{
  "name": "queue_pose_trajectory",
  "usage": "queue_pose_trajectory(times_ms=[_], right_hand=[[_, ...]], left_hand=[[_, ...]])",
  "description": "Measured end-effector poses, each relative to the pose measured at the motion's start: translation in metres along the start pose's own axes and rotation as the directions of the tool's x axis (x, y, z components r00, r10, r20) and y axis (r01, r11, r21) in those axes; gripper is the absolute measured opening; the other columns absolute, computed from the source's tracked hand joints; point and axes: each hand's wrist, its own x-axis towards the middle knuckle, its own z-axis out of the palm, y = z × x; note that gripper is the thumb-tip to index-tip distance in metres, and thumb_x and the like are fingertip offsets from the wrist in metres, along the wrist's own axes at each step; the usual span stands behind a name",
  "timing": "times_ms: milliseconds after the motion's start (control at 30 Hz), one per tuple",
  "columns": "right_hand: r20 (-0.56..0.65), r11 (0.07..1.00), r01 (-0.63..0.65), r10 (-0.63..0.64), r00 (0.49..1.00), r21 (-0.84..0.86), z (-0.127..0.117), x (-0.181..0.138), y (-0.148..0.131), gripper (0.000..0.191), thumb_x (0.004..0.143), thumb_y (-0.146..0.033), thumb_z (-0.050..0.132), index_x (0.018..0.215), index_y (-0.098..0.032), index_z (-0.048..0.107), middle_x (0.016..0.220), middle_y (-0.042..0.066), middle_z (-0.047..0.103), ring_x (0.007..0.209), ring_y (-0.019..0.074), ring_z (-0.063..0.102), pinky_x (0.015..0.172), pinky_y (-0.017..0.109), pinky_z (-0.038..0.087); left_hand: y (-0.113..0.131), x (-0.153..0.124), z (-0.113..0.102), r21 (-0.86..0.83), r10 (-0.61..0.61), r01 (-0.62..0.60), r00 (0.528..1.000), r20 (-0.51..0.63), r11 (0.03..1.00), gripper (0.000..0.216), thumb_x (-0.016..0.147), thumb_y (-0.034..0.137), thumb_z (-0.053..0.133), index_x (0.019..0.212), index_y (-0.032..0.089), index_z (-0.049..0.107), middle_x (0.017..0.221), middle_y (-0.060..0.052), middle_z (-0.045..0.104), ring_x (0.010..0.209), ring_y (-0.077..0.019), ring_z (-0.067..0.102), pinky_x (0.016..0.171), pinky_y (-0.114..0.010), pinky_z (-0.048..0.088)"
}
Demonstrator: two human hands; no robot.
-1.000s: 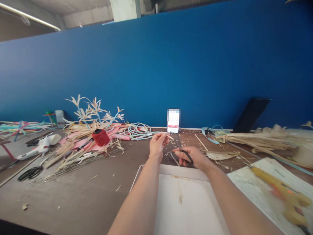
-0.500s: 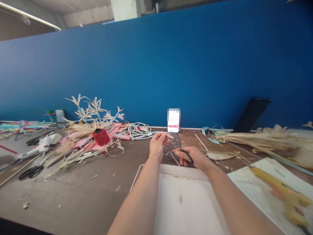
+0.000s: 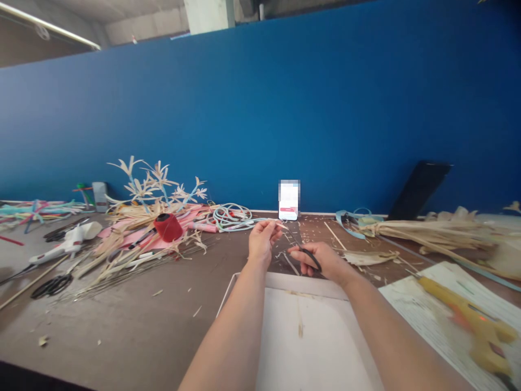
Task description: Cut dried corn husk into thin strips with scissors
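My left hand [image 3: 264, 239] pinches a small pale strip [image 3: 281, 225] between thumb and fingertips; its exact kind is too small to tell. Black-handled scissors [image 3: 311, 257] are in my right hand [image 3: 319, 260], with the fingers wrapped around the handles. Their blades point up and left, the tips close to the strip. Whether the blades touch it I cannot make out. Below both hands lies a white shallow box [image 3: 313, 336] with a few dry scraps inside. Small pale clippings are scattered on the brown table [image 3: 163, 326] behind the hands.
A phone [image 3: 289, 201] leans against the blue partition. To the left are husk flowers [image 3: 141, 189], a red thread spool [image 3: 168, 227], coiled pale-blue cord [image 3: 233, 217], spare scissors [image 3: 52, 285] and a white glue gun [image 3: 65, 245]. Dried husks [image 3: 407, 232] and a yellow glue gun [image 3: 468, 315] lie right.
Very little differs. My right hand and the scissors have shifted only very slightly; my left hand keeps its pinch in the same place.
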Motion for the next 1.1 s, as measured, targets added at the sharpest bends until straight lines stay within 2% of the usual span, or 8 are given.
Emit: queue_pose_trajectory(times_ms=[167,333,467,667,867,1100], right_hand=[[-0.085,1.000,0.014,-0.015,0.996,-0.005,0.001,0.002,0.001,0.046,0.070,-0.051,0.060,0.096,-0.014,0.065,0.050,0.000,0.059,0.040,0.0080,0.047,0.040,0.019,0.036],[-0.155,0.996,0.001,0.012,0.988,0.088,0.001,0.004,0.005,0.046,0.069,-0.051,0.060,0.096,-0.014,0.064,0.054,0.002,0.061,0.044,0.0088,0.051,0.041,0.018,0.037],[-0.165,0.994,-0.021,0.038,0.986,0.105,0.003,0.006,0.007,0.045,0.069,-0.050,0.062,0.097,-0.015,0.063,0.057,0.002,0.062,0.046,0.0097,0.053,0.040,0.018,0.036],[-0.143,0.996,0.003,0.009,0.990,0.088,0.005,0.007,0.011,0.046,0.070,-0.051,0.060,0.099,-0.015,0.062,0.060,0.003,0.063,0.050,0.0114,0.055,0.045,0.021,0.040],[-0.137,0.995,0.022,-0.008,0.991,0.102,0.006,0.006,0.009,0.047,0.070,-0.050,0.060,0.100,-0.014,0.062,0.060,0.003,0.064,0.050,0.0109,0.054,0.044,0.020,0.039],[-0.171,0.995,-0.020,0.036,0.985,0.096,0.007,0.007,0.006,0.044,0.069,-0.047,0.062,0.098,-0.014,0.062,0.055,0.002,0.062,0.045,0.0097,0.052,0.040,0.018,0.036]], left_hand=[[0.001,-0.002,0.001,-0.003,-0.004,0.004,1.000,0.000,1.000,0.024,0.065,0.030,0.068,0.077,0.013,0.056,0.086,-0.006,0.065,0.069,-0.0086,0.060,0.061,-0.019,0.048],[0.004,-0.003,0.003,-0.020,0.009,-0.011,0.998,-0.067,1.000,0.023,0.063,0.026,0.071,0.076,0.013,0.058,0.072,-0.001,0.062,0.063,-0.0069,0.059,0.054,-0.015,0.045],[0.004,-0.002,0.005,-0.056,-0.007,0.004,0.998,-0.062,0.998,0.021,0.062,0.021,0.071,0.075,0.012,0.057,0.070,-0.002,0.062,0.066,-0.0079,0.060,0.057,-0.015,0.047],[0.003,-0.003,0.006,-0.079,-0.035,0.033,0.999,-0.027,0.996,0.021,0.063,0.017,0.070,0.076,0.011,0.056,0.076,-0.006,0.065,0.073,-0.0118,0.064,0.065,-0.019,0.050],[0.003,-0.004,0.009,-0.069,-0.039,0.038,0.999,-0.020,0.997,0.018,0.065,0.013,0.068,0.076,0.010,0.054,0.076,-0.007,0.066,0.074,-0.0127,0.064,0.066,-0.019,0.051],[0.003,-0.006,0.011,-0.054,-0.049,0.049,0.999,0.006,0.997,0.017,0.066,0.011,0.067,0.077,0.010,0.054,0.078,-0.007,0.066,0.075,-0.0130,0.064,0.067,-0.020,0.051]])
